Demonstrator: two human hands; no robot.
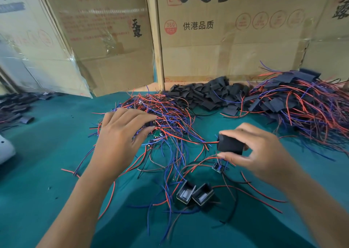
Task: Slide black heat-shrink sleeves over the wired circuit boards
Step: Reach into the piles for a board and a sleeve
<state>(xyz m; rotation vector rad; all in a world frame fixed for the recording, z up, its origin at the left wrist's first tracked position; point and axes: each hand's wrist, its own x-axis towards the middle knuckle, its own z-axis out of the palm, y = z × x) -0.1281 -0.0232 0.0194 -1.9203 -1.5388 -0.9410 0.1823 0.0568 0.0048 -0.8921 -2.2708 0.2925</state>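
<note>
The right hand (258, 153) pinches a black sleeve (230, 144) open-end outward, ready for a board, while the left hand (120, 134), fingers (145, 118) loosely curled, picks through the wired boards (166, 115).

Matt black sleeve (230, 144), matt green cloth table cover (47, 153), and rough brown cardboard boxes (226, 55).

A black heat-shrink sleeve (230, 144) is sitting pinched in the right hand (258, 153); wired boards (160, 119) are lying heaped under the left hand (120, 134).
</note>
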